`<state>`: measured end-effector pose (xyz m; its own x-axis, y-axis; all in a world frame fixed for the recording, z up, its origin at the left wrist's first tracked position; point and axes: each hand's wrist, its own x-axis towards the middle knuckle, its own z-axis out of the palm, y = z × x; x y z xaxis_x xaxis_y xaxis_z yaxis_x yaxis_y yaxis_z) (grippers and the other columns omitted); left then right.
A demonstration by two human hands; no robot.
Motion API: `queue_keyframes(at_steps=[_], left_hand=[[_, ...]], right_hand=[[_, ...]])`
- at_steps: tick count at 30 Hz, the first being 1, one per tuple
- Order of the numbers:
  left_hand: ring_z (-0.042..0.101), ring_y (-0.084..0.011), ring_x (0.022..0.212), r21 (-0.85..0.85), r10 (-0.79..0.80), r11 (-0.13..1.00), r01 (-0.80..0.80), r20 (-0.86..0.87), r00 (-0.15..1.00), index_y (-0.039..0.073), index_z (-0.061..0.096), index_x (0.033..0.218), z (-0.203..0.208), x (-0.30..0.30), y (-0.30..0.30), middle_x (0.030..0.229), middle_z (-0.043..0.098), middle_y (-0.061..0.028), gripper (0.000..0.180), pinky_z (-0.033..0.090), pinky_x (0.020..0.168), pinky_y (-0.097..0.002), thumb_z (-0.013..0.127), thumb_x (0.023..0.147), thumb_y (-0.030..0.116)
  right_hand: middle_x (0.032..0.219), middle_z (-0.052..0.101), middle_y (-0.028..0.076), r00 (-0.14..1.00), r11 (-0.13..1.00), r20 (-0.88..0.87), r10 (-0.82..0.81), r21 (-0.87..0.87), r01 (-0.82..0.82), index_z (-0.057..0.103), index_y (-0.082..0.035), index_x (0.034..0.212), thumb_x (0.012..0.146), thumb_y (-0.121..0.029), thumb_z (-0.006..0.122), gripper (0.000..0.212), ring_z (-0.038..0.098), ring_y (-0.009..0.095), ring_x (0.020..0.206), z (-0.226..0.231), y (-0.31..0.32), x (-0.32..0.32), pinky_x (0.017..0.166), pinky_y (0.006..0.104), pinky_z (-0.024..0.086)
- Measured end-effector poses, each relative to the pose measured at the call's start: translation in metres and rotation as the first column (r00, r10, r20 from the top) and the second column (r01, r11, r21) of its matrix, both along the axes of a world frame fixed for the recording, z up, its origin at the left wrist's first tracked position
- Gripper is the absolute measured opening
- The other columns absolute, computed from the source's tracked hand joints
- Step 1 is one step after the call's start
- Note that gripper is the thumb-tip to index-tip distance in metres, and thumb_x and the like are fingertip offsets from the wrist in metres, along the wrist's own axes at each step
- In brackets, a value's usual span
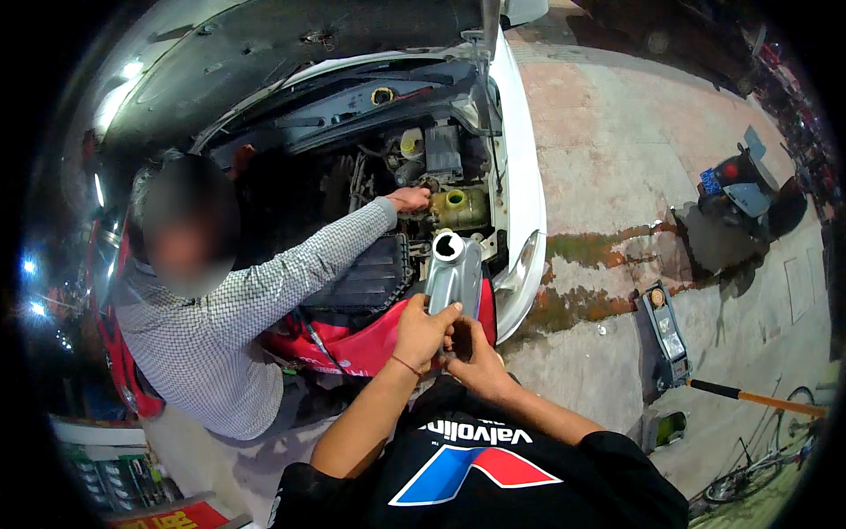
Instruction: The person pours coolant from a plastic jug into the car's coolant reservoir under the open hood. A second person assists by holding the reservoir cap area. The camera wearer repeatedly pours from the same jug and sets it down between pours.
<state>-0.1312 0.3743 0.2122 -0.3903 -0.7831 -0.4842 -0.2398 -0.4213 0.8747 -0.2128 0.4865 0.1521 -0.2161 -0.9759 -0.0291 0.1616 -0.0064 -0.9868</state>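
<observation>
Between my hands is a silver-grey bottle (451, 284), its round mouth uncapped and pointing toward the engine bay. My left hand (423, 335) wraps around its left side near the base. My right hand (478, 361) grips the lower right of the same bottle, with the fingers partly hidden behind it. Just beyond the bottle's mouth sits a yellowish translucent reservoir (471, 212) with an open round neck. A co-worker's hand (410, 199) reaches in beside that reservoir's left edge.
The co-worker in a checked shirt (229, 309) leans over the car from the left. A raised hood (291, 62) hangs above the engine. Red cloth (379, 339) covers the car's front edge. On the right floor are a trolley jack (665, 335) and a parked scooter (749, 189).
</observation>
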Motion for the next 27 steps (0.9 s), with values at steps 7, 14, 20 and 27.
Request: queue_keyframes(at_steps=[7, 14, 20, 27], left_hand=[[0.059, -0.0144, 0.055, 0.065, 0.020, 0.998, -0.013, -0.107, 0.994, 0.000, 0.055, 0.104, -0.015, -0.012, 0.012, 0.074, 0.061, -0.0060, 0.030, 0.050, 0.049, -0.0298, 0.074, 0.091, 0.019], [0.067, -0.0220, 0.082, -0.135, -0.409, 0.907, 0.398, -0.059, 0.911, -0.007, 0.056, 0.109, -0.034, 0.008, -0.006, 0.099, 0.067, -0.0152, 0.034, 0.056, 0.071, -0.0330, 0.069, 0.094, 0.021], [0.067, -0.0387, 0.088, -0.702, -0.264, 0.555, 0.447, 0.360, 0.895, 0.003, 0.066, 0.107, -0.034, 0.044, -0.046, 0.099, 0.069, -0.0184, 0.028, 0.054, 0.079, -0.0482, 0.065, 0.083, 0.019], [0.068, -0.0357, 0.106, 0.075, -0.492, -0.199, 0.977, 0.855, -0.165, 0.012, 0.078, 0.100, -0.228, 0.102, -0.158, 0.113, 0.072, -0.0160, 0.032, 0.054, 0.090, -0.0464, 0.052, 0.086, 0.025]], right_hand=[[0.137, 0.053, 0.024, 0.991, 0.990, -0.114, -0.073, 0.113, 0.086, 0.015, -0.009, 0.157, 0.077, -0.022, 0.083, 0.106, 0.057, 0.035, 0.125, -0.026, 0.006, 0.003, 0.103, 0.0411, 0.047], [0.122, 0.064, 0.019, 0.923, 0.891, -0.231, -0.308, 0.272, 0.365, 0.038, -0.002, 0.145, 0.076, -0.025, 0.084, 0.086, 0.064, 0.026, 0.110, -0.024, -0.001, 0.012, 0.093, 0.0372, 0.051], [0.091, 0.066, 0.010, 0.852, 0.803, -0.287, -0.439, 0.299, 0.515, 0.052, 0.000, 0.127, 0.079, -0.015, 0.074, 0.055, 0.067, 0.021, 0.083, -0.015, -0.005, -0.006, 0.076, 0.0351, 0.055], [0.077, 0.061, 0.006, 0.878, 0.844, -0.017, -0.478, 0.269, 0.465, 0.052, 0.001, 0.126, 0.080, -0.004, 0.063, 0.047, 0.063, 0.017, 0.062, 0.013, -0.028, -0.017, 0.059, 0.0327, 0.053]])
